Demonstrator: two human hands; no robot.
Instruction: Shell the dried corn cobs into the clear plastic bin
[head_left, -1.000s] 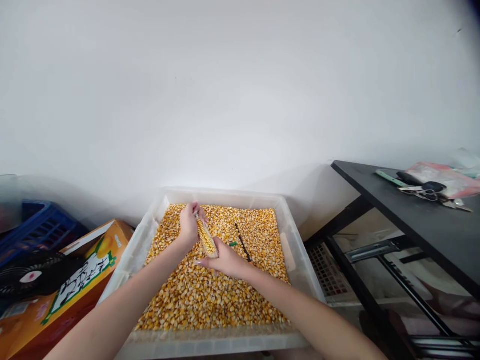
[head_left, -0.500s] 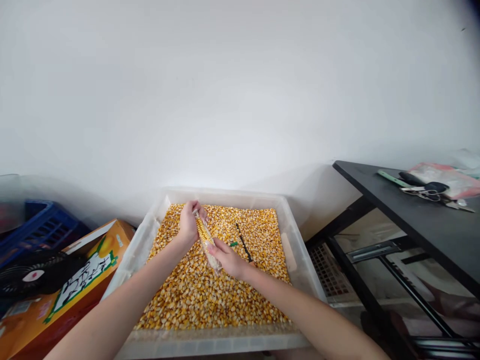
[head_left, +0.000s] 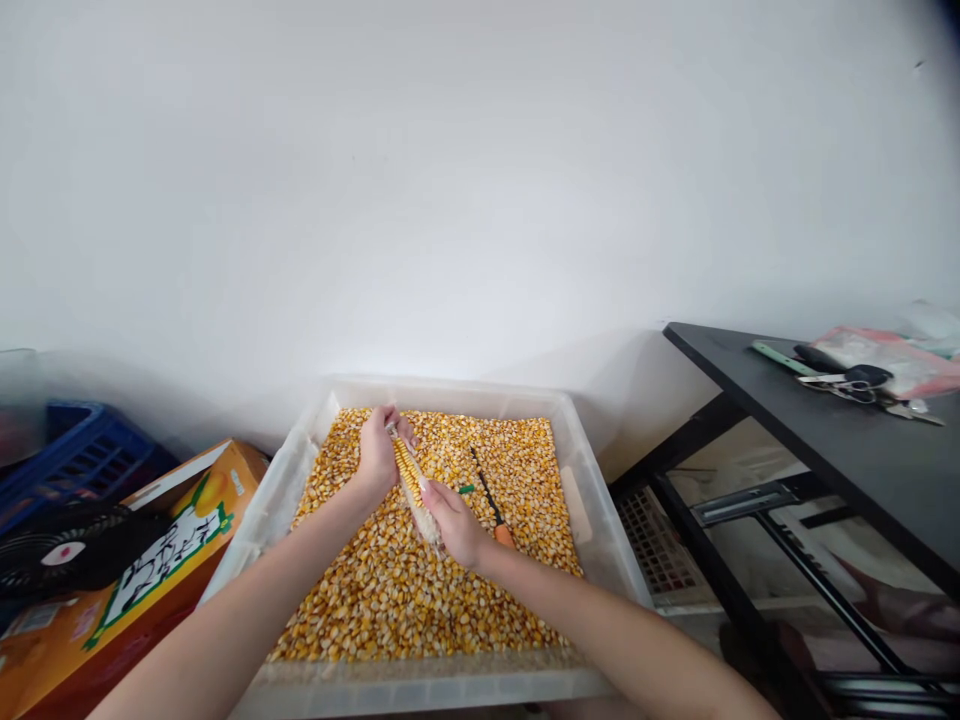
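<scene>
Corn cob (head_left: 411,477): upper end clasped in left hand (head_left: 377,452), lower, stripped end gripped by right hand (head_left: 450,517), its tip hidden. Beneath both hands, a tray (head_left: 600,520) of loose kernels (head_left: 405,600); a half-buried tool (head_left: 489,497) beside the right hand is unidentifiable.

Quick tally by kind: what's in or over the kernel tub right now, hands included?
Hands: 2, left hand, right hand
Corn cob, held by both: 1
Screwdriver lying on the kernels: 1
Plastic tub of loose kernels: 1
Total: 5

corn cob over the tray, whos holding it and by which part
Both hands hold the corn cob. The left hand grips its far upper end; the right hand wraps the near lower end, where the cob is already bare of kernels.
</scene>
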